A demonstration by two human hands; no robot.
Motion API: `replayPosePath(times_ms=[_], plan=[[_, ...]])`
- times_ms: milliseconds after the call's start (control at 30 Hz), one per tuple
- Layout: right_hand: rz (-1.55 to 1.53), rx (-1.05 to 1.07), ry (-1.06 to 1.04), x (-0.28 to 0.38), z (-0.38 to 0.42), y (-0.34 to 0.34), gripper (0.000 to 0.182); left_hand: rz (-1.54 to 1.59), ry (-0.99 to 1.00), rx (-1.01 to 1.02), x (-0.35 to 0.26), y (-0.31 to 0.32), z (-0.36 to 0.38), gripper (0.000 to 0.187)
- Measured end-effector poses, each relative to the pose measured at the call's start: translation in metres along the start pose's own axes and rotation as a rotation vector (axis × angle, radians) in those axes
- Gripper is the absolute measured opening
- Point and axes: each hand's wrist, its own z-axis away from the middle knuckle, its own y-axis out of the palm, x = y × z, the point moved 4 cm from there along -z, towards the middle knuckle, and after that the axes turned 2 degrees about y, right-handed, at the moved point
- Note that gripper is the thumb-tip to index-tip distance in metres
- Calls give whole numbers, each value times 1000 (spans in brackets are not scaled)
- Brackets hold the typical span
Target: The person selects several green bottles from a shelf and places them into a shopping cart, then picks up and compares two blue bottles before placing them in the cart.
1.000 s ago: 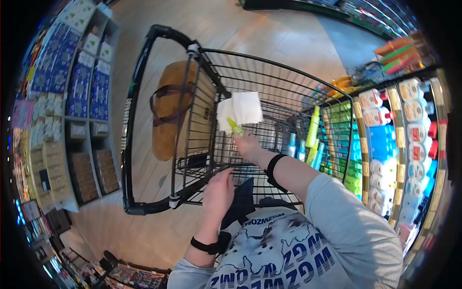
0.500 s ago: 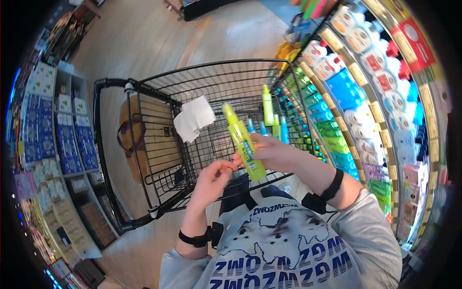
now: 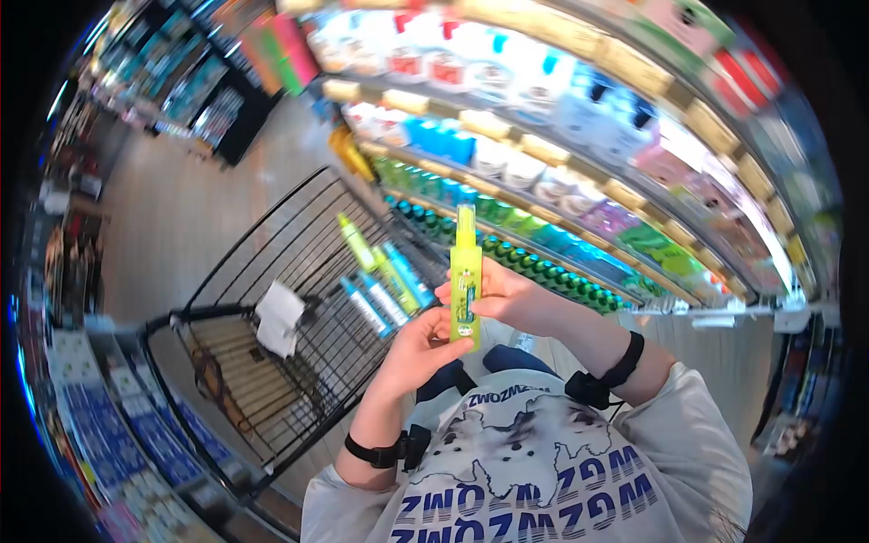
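A yellow-green spray bottle [image 3: 467, 271] with a clear cap stands nearly upright in front of my chest, its label facing me. My right hand [image 3: 503, 291] grips its side at mid-height. My left hand [image 3: 418, 348] closes round its lower end, thumb on the front near the base. Beyond my hands is a black wire shopping cart [image 3: 262, 233]. Inside the cart lie yellow-green spray bottles [image 3: 355, 242] and blue bottles [image 3: 365, 308]. A crumpled white paper [image 3: 281, 317] rests towards the cart's left side.
Lit shelves [image 3: 507, 118] packed with bottles, pouches and packs run along the front and right. Blue packs [image 3: 100, 425] fill a low shelf at lower left. Across the wooden floor [image 3: 172, 222] stands a dark display rack [image 3: 213, 86].
My view has turned right towards the shelves, so the cart now appears further left. The bottle has come upright, and my left hand has moved onto its lower end.
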Motion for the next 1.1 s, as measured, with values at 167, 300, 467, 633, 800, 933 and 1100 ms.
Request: replayPosePath(times_ms=[167,300,467,633,800,933,1100], plan=[[386,-298,58,16,107,-62,50,-402,49,101,24,66,-45,30],[306,-499,-60,5,184,-94,37,-404,18,318,53,130,-81,31],[272,-735,-206,-15,257,-142,33,-706,53,419,60,207,-127,43],[616,-980,-466,-13,308,-180,29,-861,110,419,77,265,-167,60],[929,-1159,-561,3,335,-208,27,-580,-20,524,109,314,-200,74],[1002,-1148,-599,3,337,-226,36,-389,-57,488,116,339,-214,80],[1021,-1111,-600,1,330,-242,38,-343,5,459,117,353,-224,83]])
